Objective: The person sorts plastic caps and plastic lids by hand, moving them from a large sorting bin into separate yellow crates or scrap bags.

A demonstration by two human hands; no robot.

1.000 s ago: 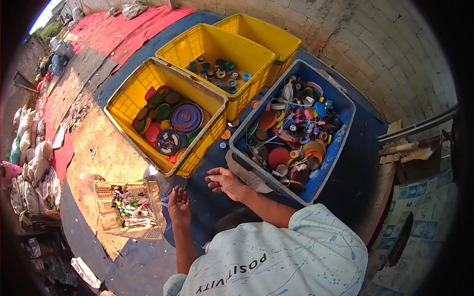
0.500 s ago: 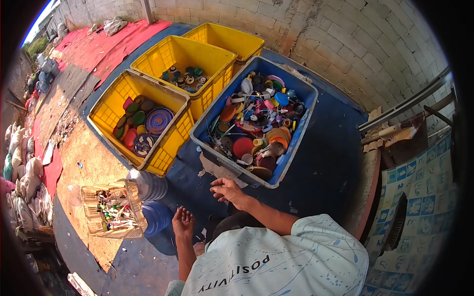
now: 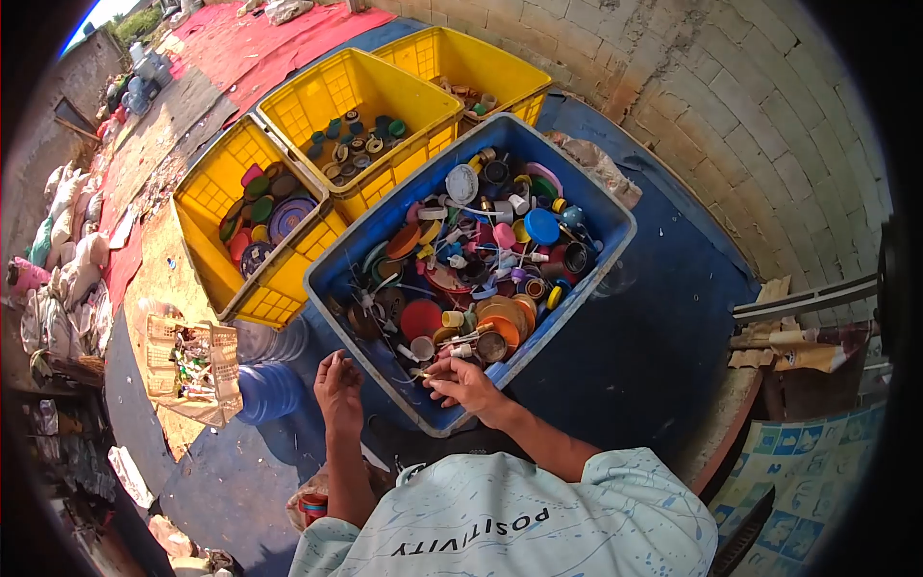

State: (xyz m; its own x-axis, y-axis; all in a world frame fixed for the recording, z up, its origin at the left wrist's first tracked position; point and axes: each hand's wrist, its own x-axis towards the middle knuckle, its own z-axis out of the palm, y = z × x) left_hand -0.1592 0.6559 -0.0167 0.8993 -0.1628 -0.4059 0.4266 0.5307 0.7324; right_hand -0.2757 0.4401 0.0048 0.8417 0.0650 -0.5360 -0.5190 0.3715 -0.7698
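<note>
A blue crate (image 3: 567,351) in front of me holds a mixed heap of plastic lids, caps and pump tops. My right hand (image 3: 466,389) reaches over its near edge, thumb and fingers pinched by a small pale piece I cannot make out. Close to that hand are an orange lid (image 3: 500,322) and a white cap (image 3: 422,348). My left hand (image 3: 339,392) is raised just outside the crate's near left side. Its fingers are curled together, and whatever they may hold is hidden.
Yellow crates (image 3: 279,308) with sorted lids and caps stand beyond and to the left. A cream basket (image 3: 226,370) of small pieces sits by a blue water jug (image 3: 269,392). A block wall (image 3: 731,125) rises on the right; filled sacks (image 3: 72,260) lie far left.
The blue crate appears turned and nearer to me. My right hand has moved to the heap, and my left hand has risen towards the crate with its fingers drawn together. The view has shifted.
</note>
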